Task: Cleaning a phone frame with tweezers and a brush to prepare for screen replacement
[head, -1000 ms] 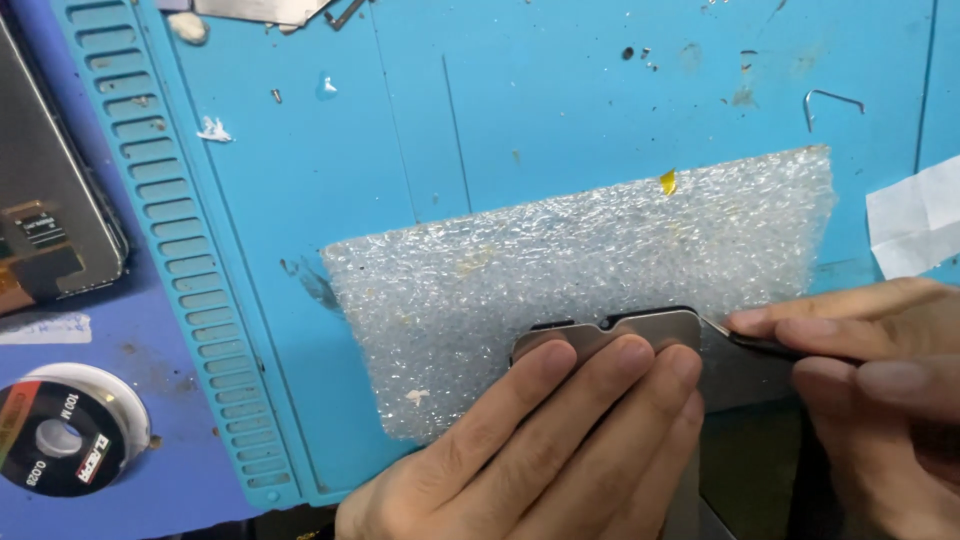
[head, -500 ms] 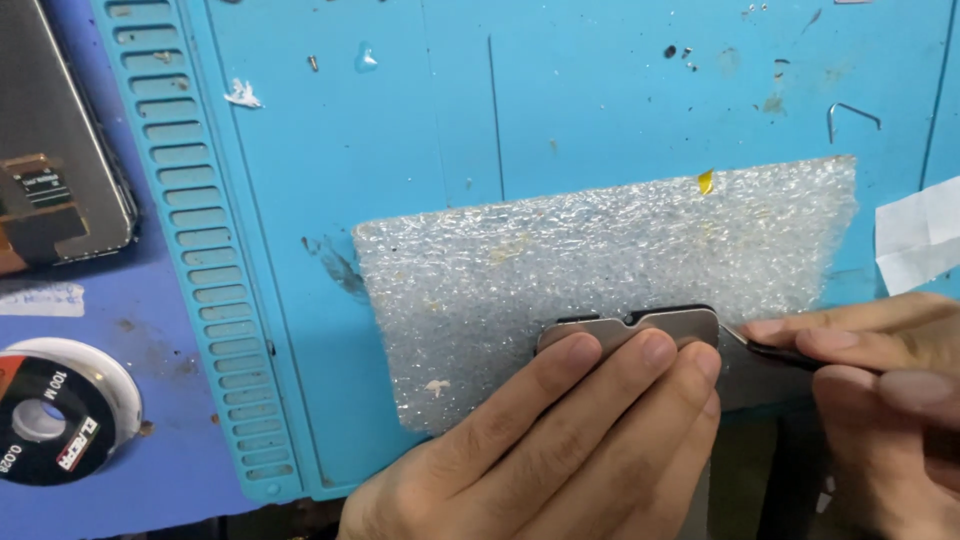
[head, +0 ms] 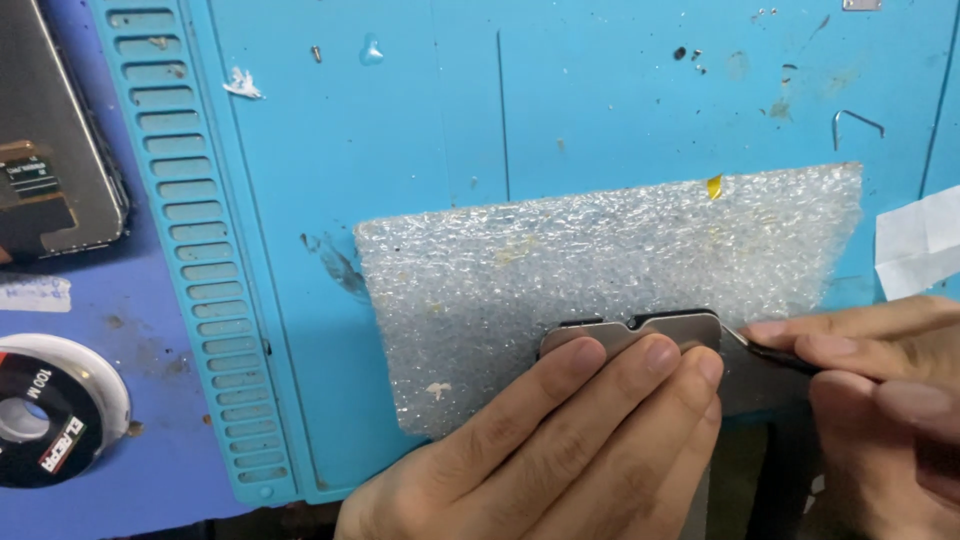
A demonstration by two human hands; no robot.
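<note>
A flat grey metal plate (head: 660, 328) with a notch in its top edge lies on a sheet of bubble wrap (head: 600, 270) on the blue work mat (head: 400, 120). My left hand (head: 560, 450) lies flat over the plate, three fingertips pressing it down. My right hand (head: 880, 390) comes in from the right and pinches a thin dark tool (head: 775, 355), whose tip touches the plate's right edge. Most of the plate is hidden under my fingers.
A dark phone screen part (head: 50, 170) lies at the far left. A roll of black tape (head: 40, 410) sits at lower left. A white paper scrap (head: 920, 245) lies at the right edge. Small screws and a bent wire (head: 855, 122) dot the mat.
The view has shifted, so everything sits further right and lower in frame. Both hands keep the same hold on the plate and tool.
</note>
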